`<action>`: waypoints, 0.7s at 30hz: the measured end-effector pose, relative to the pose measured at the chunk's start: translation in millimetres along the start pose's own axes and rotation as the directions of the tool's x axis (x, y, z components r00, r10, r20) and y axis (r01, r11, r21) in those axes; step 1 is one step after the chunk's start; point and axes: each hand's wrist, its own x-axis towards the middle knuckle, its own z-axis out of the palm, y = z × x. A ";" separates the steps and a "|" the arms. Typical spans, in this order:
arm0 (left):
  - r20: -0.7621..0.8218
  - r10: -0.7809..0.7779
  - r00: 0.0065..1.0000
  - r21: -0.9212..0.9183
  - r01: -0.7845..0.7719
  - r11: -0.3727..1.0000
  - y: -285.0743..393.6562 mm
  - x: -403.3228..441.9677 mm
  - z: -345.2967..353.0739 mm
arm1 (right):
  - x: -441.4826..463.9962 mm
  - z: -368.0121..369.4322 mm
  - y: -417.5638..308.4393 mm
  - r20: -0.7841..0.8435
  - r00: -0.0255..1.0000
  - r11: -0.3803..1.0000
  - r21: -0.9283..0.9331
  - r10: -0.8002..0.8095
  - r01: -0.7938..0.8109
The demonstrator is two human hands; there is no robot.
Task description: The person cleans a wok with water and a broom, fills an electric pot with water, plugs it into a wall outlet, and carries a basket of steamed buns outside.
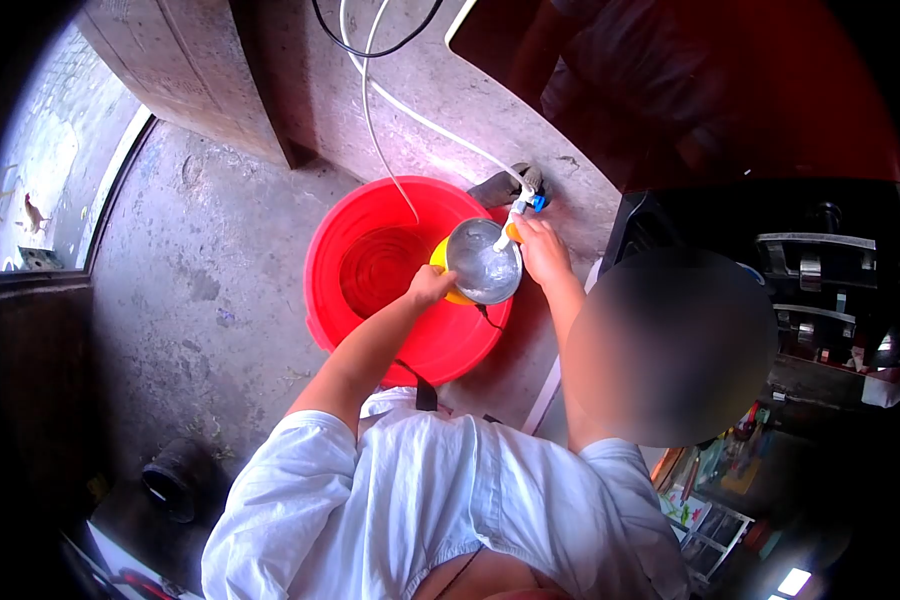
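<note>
A round metal-lined bowl with a yellow outer side is held tilted over the large red tub. My left hand is closed on the bowl's left rim, thumb near the lip. The white tap points down into the bowl, and clear water shows inside it. At the tap, my right hand has its fingers closed around a small orange part that looks like a handle. A second, blue handle sits higher on the tap. Beneath the bowl hangs a short black cord-like piece.
A white hose runs along the wall to the tap; a thinner tube drops into the tub. A dark red panel and cluttered shelf stand right. A black container lies lower left. A chicken is outside.
</note>
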 end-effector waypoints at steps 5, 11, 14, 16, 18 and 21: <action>-0.021 0.003 1.000 0.021 -0.002 1.000 4.5 -8.8 -3.4 | -4.0 -5.9 -8.8 -0.075 0.997 0.999 -0.048 0.015 -0.018; -0.035 -0.017 0.999 0.026 0.018 1.000 2.4 -9.7 -2.5 | -4.2 -7.3 -23.1 -0.187 0.963 0.974 -0.086 0.192 -0.211; -0.015 -0.024 1.000 0.022 0.025 0.999 -1.4 -6.2 -0.8 | -2.9 -12.3 -29.0 -0.174 0.951 0.956 -0.103 0.255 -0.275; -0.015 -0.034 0.999 0.037 0.035 0.999 -0.7 -7.1 -0.5 | -2.2 -12.6 -32.1 -0.176 0.943 0.948 -0.097 0.283 -0.303; -0.017 -0.033 0.999 0.040 0.034 0.999 3.3 -11.5 -1.1 | -1.3 -12.3 -34.1 -0.152 0.922 0.927 -0.069 0.355 -0.368; -0.018 -0.026 0.999 0.038 0.027 0.999 -2.8 -8.0 1.1 | -0.9 -10.8 -34.5 -0.127 0.916 0.917 -0.068 0.382 -0.392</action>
